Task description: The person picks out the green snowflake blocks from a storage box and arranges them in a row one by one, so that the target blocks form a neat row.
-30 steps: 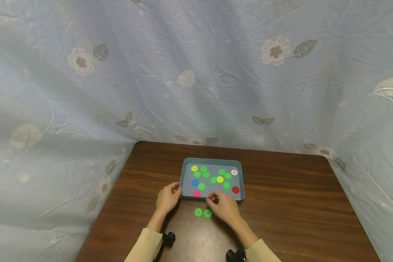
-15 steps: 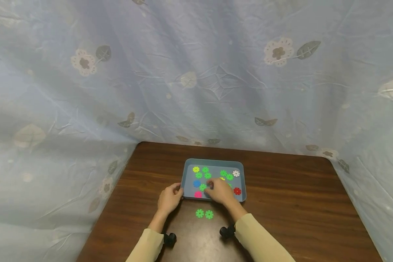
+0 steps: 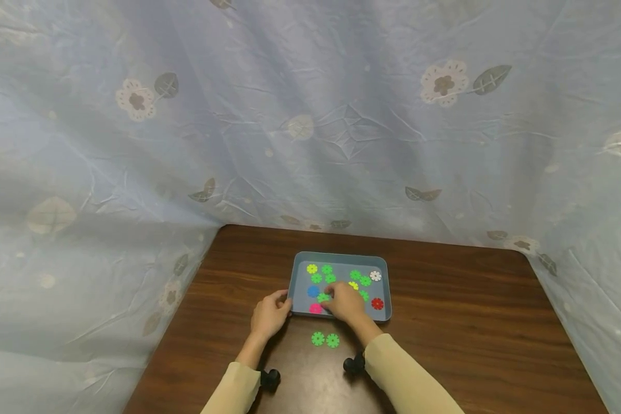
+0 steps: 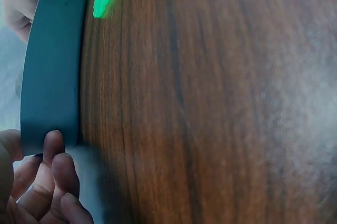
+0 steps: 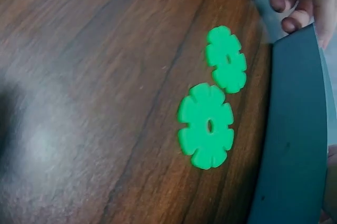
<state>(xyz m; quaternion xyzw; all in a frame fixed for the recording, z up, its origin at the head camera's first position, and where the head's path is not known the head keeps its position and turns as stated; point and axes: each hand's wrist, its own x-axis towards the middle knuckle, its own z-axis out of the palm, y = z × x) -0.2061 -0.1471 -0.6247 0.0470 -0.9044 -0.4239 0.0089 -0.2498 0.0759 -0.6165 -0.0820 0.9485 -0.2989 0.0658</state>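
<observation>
A blue-grey tray (image 3: 302,256) holds several flower-shaped plastic discs. My left hand (image 3: 270,315) grips its near-left corner, with the thumb over the rim and fingers against the outer wall, as the left wrist view shows. Inside the tray's front half is my right hand (image 3: 345,302), its thumb and fingertips close around a green disc (image 3: 323,298). Whether they pinch it is hidden. A pink disc (image 3: 315,309) and a blue disc (image 3: 313,291) lie nearby. On the table before the tray, a left green disc (image 3: 318,338) and a right green disc (image 3: 333,341) lie side by side.
A yellow disc (image 3: 312,268), a white disc (image 3: 375,276) and a red disc (image 3: 377,303) lie elsewhere in the tray. The brown wooden table (image 3: 460,322) extends to both sides. A patterned curtain (image 3: 310,144) hangs behind it.
My right hand has moved from the tray's front edge into the tray, then slightly left toward the green disc by the pink one. The left hand stays on the corner.
</observation>
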